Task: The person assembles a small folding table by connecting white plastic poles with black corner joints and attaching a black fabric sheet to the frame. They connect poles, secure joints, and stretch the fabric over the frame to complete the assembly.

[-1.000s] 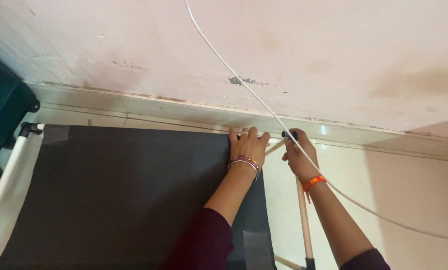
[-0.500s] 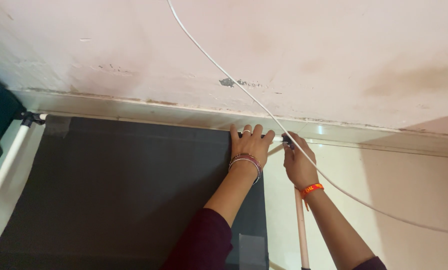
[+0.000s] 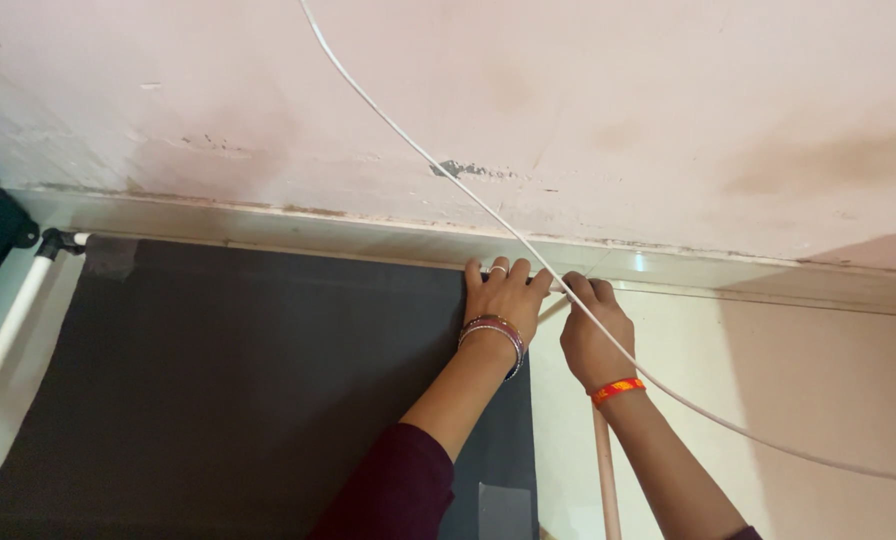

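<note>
Looking up from the head camera, a dark sheet [image 3: 258,380] is seen spread flat against the wall below a pale ledge [image 3: 368,235], and its upper right corner is pressed by the left hand [image 3: 505,297]. That hand is laid open and flat, fingers spread upward and touching the top edge of the sheet just under the ledge; nothing is enclosed in it, and bangles [image 3: 493,330] are worn at its wrist above a dark red sleeve [image 3: 393,490]. Just to the right, almost touching it, the right hand [image 3: 593,340] is held with its fingers curled in a loose fist at the sheet's corner; whether anything is pinched between the fingertips cannot be told, since they are turned away from the camera. An orange band [image 3: 618,388] is worn on that wrist. A white cable [image 3: 408,150] is strung diagonally from the upper middle of the ceiling down to the far right, passing in front of the right hand. A pinkish pipe [image 3: 604,480] is seen running down the cream wall below the right wrist. At the left edge a white pipe [image 3: 8,335] with a dark elbow fitting [image 3: 53,240] is set beside the sheet's upper left corner, where a strip of tape [image 3: 108,258] is stuck. Another piece of tape [image 3: 501,510] is seen at the sheet's right edge, near the bottom.
</note>
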